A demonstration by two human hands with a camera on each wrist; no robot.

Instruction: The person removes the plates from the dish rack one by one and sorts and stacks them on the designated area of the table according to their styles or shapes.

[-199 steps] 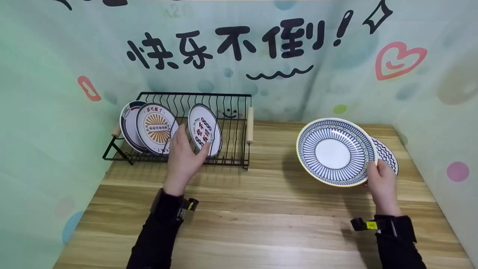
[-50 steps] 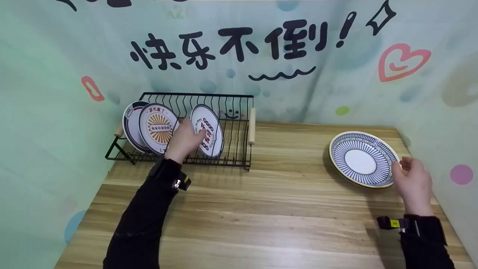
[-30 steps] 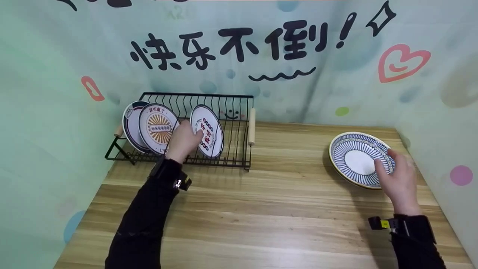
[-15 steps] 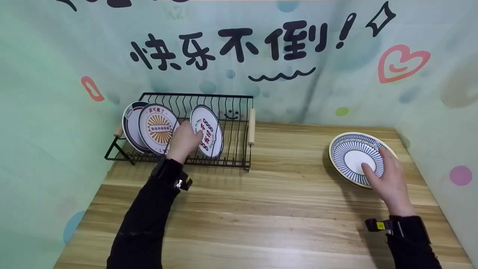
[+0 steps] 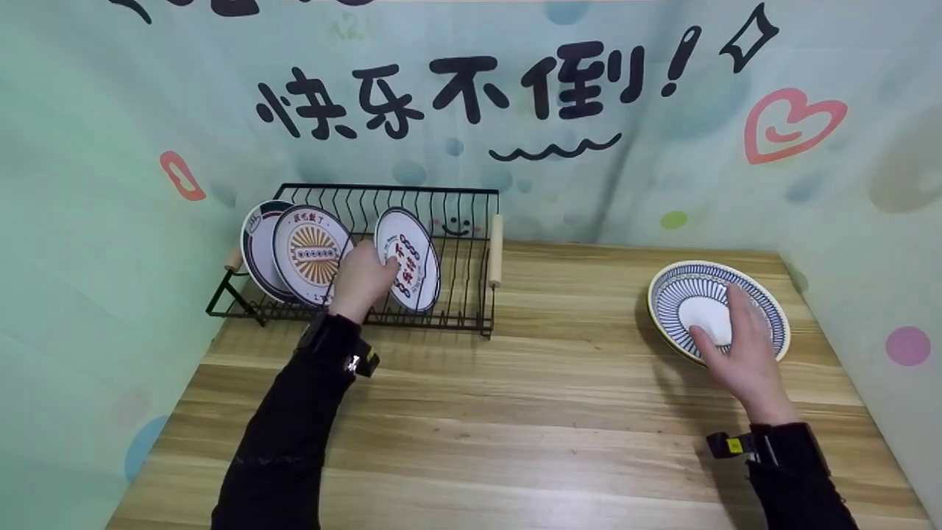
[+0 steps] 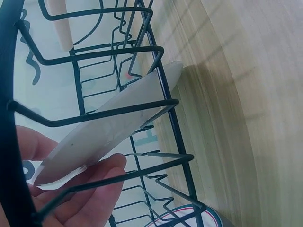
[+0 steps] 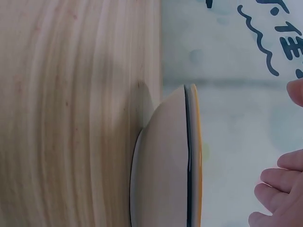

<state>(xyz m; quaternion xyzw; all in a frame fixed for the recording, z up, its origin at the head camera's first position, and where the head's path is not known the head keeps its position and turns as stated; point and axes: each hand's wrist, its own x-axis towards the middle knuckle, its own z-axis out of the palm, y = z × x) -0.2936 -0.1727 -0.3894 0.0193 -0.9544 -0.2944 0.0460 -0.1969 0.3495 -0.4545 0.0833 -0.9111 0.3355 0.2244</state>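
My left hand (image 5: 363, 278) reaches into the black wire dish rack and pinches a white plate (image 5: 417, 259) with red lettering. This plate leans upright in the rack. In the left wrist view, the thumb and fingers lie on opposite sides of the plate (image 6: 90, 142), near its edge. Over at the right, my right hand (image 5: 749, 361) hovers with spread fingers above a blue-and-white patterned plate (image 5: 677, 298). That plate sits on a stack. From the right wrist view, the stacked dishes (image 7: 165, 161) appear side-on, with the right hand (image 7: 284, 194) apart from them.
The dish rack (image 5: 496, 250) has wooden handles and stands at the back left. Two more plates lean at its left end, one with an orange sunburst (image 5: 305, 224) and one behind it (image 5: 256, 232). A printed cloth wall (image 5: 559, 184) borders the wooden table (image 5: 530, 412).
The patterned plate, earlier held up by my right hand, now rests on the stack, released. The right hand has since moved left over it. My left hand has closed on the red-lettered plate.
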